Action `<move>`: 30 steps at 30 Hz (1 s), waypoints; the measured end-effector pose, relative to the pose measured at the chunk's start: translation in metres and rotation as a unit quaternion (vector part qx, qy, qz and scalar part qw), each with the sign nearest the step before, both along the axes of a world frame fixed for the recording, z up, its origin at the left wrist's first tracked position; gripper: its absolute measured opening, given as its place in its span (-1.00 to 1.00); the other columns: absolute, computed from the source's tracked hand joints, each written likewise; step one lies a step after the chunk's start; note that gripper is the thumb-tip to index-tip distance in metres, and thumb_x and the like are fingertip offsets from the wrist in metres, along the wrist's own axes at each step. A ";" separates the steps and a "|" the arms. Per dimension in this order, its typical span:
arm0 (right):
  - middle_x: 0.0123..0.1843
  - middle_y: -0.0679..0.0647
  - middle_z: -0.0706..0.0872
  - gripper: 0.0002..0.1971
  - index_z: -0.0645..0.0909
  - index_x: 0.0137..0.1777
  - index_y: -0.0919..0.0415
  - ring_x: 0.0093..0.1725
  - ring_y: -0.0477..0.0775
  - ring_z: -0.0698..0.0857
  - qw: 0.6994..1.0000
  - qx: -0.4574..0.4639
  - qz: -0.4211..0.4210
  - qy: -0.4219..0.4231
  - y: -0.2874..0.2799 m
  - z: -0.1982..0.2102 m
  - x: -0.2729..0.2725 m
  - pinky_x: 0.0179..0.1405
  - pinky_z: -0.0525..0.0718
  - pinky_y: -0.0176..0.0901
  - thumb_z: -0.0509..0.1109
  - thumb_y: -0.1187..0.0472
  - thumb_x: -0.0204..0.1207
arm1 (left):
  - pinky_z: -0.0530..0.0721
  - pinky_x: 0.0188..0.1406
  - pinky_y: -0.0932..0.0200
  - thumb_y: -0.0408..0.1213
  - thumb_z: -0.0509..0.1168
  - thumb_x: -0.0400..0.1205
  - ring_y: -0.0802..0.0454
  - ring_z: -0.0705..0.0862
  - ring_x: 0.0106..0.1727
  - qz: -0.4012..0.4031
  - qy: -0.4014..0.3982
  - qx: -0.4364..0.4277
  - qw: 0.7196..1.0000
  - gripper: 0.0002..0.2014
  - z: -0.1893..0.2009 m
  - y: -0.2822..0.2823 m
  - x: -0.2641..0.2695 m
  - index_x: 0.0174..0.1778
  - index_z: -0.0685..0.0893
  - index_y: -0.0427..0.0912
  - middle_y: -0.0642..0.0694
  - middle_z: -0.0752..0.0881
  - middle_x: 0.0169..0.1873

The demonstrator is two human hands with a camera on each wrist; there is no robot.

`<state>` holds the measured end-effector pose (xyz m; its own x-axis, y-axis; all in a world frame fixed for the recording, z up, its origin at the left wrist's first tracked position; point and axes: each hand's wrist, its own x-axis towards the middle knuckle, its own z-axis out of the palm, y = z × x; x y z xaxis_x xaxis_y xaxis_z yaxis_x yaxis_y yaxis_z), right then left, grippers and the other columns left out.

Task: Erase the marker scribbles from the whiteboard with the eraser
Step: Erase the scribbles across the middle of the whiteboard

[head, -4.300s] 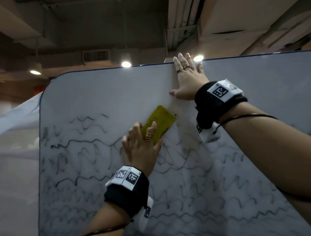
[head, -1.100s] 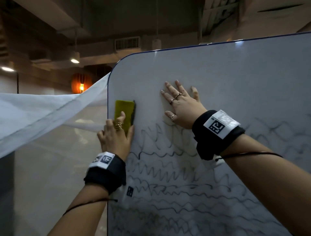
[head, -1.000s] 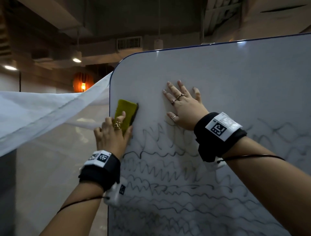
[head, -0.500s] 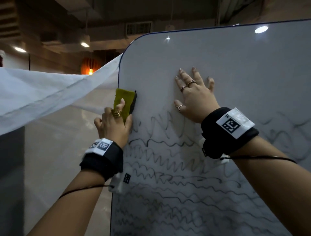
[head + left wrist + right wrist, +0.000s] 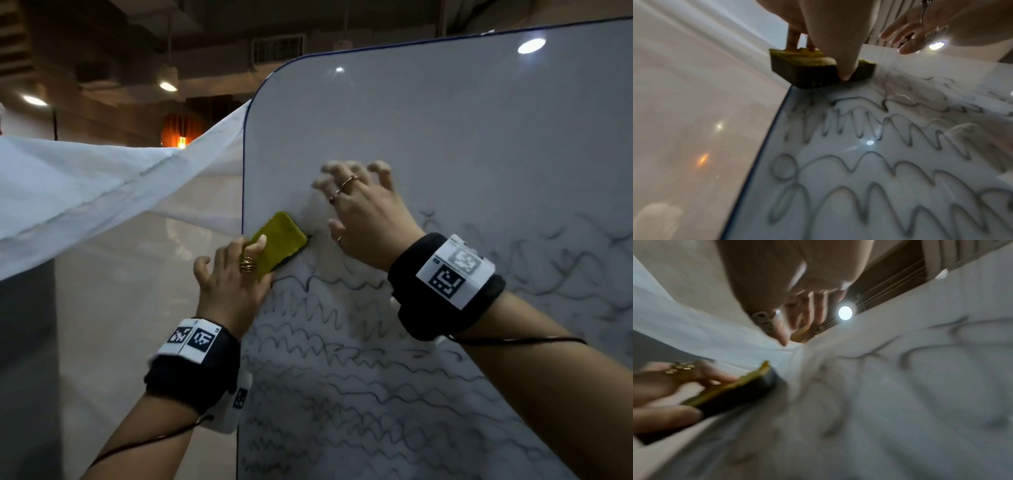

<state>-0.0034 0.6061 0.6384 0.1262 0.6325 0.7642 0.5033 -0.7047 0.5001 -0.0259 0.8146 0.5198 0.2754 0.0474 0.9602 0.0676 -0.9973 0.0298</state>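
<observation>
At the whiteboard's (image 5: 445, 137) left edge, left hand (image 5: 229, 284) grips eraser (image 5: 279, 241) flat against it; right hand (image 5: 363, 219), fingers spread and released, braces; overshooting could slip the eraser off, leaving scribbles (image 5: 342, 342) below

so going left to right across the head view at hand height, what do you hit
white sheet → left hand → yellow eraser → right hand → right wrist band → marker scribbles on the whiteboard
</observation>
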 end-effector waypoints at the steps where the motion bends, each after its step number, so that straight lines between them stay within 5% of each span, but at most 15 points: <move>1: 0.40 0.17 0.55 -0.33 0.56 0.35 0.17 0.34 0.22 0.54 0.999 -0.027 0.034 -0.010 0.005 -0.006 -0.002 0.27 0.13 0.06 0.57 0.14 0.16 | 0.19 0.09 -0.05 -0.04 0.33 0.47 -0.13 0.49 0.12 -0.014 -0.014 0.032 0.999 -0.54 -0.001 0.003 -0.006 0.26 0.41 -0.06 -0.15 0.51 0.15; 3: 0.41 0.13 0.56 -0.27 0.55 0.38 0.12 0.35 0.20 0.55 0.995 -0.070 0.070 0.013 0.015 -0.022 -0.005 0.29 0.18 0.05 0.60 0.08 0.13 | 0.16 0.07 0.04 -0.04 0.37 0.45 -0.07 0.44 0.16 -0.053 -0.015 0.062 0.997 -0.60 -0.006 0.005 -0.019 0.11 0.41 -0.06 -0.08 0.46 0.17; 7: 0.41 0.14 0.54 -0.21 0.45 0.50 0.15 0.35 0.20 0.53 0.986 -0.153 0.054 0.034 0.024 -0.045 -0.010 0.29 0.39 0.06 0.56 0.07 0.21 | 0.11 0.07 0.12 0.22 -0.05 0.64 -0.03 0.46 0.16 -0.086 0.013 0.080 0.993 -0.61 -0.009 0.001 -0.037 -0.02 0.33 -0.07 -0.04 0.44 0.22; 9: 0.25 0.17 0.64 -0.20 0.53 0.43 0.18 0.17 0.22 0.64 0.985 -0.155 0.074 0.013 0.024 -0.051 -0.009 0.13 0.55 0.01 0.62 0.11 0.10 | 0.09 0.12 0.15 0.21 -0.03 0.65 -0.02 0.46 0.20 -0.123 0.021 0.080 0.989 -0.62 -0.009 0.005 -0.042 0.01 0.33 -0.07 -0.03 0.45 0.27; 11: 0.17 0.20 0.66 -0.26 0.57 0.40 0.10 0.06 0.24 0.65 0.986 -0.127 0.100 -0.033 0.021 -0.053 -0.006 0.03 0.52 0.00 0.61 0.10 0.13 | 0.13 0.23 0.18 0.22 0.08 0.57 0.04 0.41 0.27 -0.181 0.010 0.013 0.983 -0.58 -0.009 0.007 -0.045 0.13 0.35 -0.02 0.00 0.42 0.32; 15: 0.28 0.24 0.56 -0.46 0.54 0.43 -0.07 0.04 0.23 0.41 0.995 -0.019 0.038 -0.093 0.012 -0.045 -0.008 -0.11 0.26 -0.02 0.19 0.07 0.41 | 0.12 0.48 0.02 0.37 -0.18 0.40 0.09 0.31 0.37 -0.287 0.027 -0.313 0.905 -0.33 -0.006 0.021 -0.038 0.40 0.30 0.22 0.05 0.39 0.30; 17: 0.32 0.20 0.57 -0.44 0.55 0.42 -0.07 0.03 0.20 0.35 0.994 0.005 -0.017 -0.108 0.019 -0.040 -0.008 -0.12 0.23 -0.04 0.15 0.05 0.37 | 0.08 0.57 -0.05 0.45 -0.27 0.43 -0.01 0.32 0.47 -0.313 0.072 -0.389 0.863 -0.22 -0.001 0.025 -0.028 0.49 0.29 0.17 -0.01 0.44 0.38; 19: 0.33 0.16 0.61 -0.46 0.59 0.37 -0.06 0.04 0.20 0.34 0.992 0.015 -0.034 -0.117 0.036 -0.039 -0.002 -0.13 0.21 -0.04 0.20 0.06 0.34 | 0.18 0.44 0.18 0.28 -0.33 0.65 0.00 0.40 0.42 -0.364 0.075 -0.456 0.809 -0.30 0.006 0.020 -0.021 0.51 0.37 -0.03 -0.11 0.47 0.42; 21: 0.32 0.15 0.63 -0.49 0.62 0.35 -0.04 0.05 0.20 0.35 0.993 0.006 -0.017 -0.114 0.054 -0.047 0.004 -0.13 0.23 -0.01 0.17 0.13 0.39 | 0.34 0.18 0.36 0.11 -0.41 0.71 0.13 0.52 0.27 -0.418 0.081 -0.489 0.761 -0.32 0.011 0.011 -0.018 0.43 0.47 -0.12 -0.10 0.58 0.33; 24: 0.28 0.15 0.65 -0.49 0.64 0.32 0.03 0.04 0.21 0.38 0.992 -0.034 0.052 -0.110 0.059 -0.074 0.016 -0.12 0.28 0.01 0.05 0.21 0.44 | 0.49 -0.01 0.39 0.17 -0.46 0.68 0.26 0.59 0.15 -0.477 0.080 -0.516 0.707 -0.29 0.005 0.006 -0.015 0.32 0.53 -0.05 0.01 0.67 0.16; 30: 0.28 0.11 0.60 -0.53 0.64 0.29 -0.05 0.00 0.20 0.37 0.981 -0.052 0.060 -0.178 0.032 -0.052 0.025 -0.17 0.24 -0.04 0.16 0.17 0.39 | 0.40 0.33 0.20 0.14 -0.42 0.70 0.12 0.55 0.33 -0.501 0.088 -0.520 0.686 -0.34 -0.002 0.010 -0.015 0.40 0.49 0.00 0.02 0.62 0.30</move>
<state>0.0215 0.6383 0.5865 -0.2176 0.7038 0.6762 0.3600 -0.5861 0.7259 -0.0409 0.8250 0.5176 0.7773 0.3839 0.4985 -0.5431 0.0093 0.8396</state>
